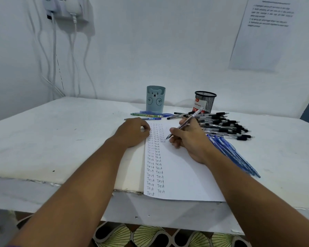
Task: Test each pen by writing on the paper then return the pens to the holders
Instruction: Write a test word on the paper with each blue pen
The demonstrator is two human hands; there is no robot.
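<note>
Item: white worktop (61,136) set against a white wall, seen from the head camera.

Paper (177,175): one white sheet lying flat, its near edge overhanging the front of the worktop. Two full columns of the handwritten word "Test" run down its left side; a third, shorter column begins at the top.

Right hand (189,141): resting on the paper, fingers pinching a clear-barrelled pen (184,124) in a writing grip. The pen tilts up and away to the right; its tip touches the paper at the foot of the third column.

Left hand (132,132): fingers curled into a loose fist, holding nothing that can be seen, resting at the paper's upper left edge.

Holders: a pale blue bear-faced holder (155,99) stands upright at the back, just left of centre; a black mesh holder (204,102) stands to its right, with a red and white label inside. No pens rise above either rim.

Loose pens: a few coloured pens (148,115) lie just in front of the bear-faced holder. A heap of black-capped pens (223,126) lies right of the paper, before the mesh holder. A row of blue pens (234,155) lies nearer, beside the right forearm.

Wall: printed notice (260,32) at upper right; socket with white chargers and cables (68,11) at upper left.
</note>
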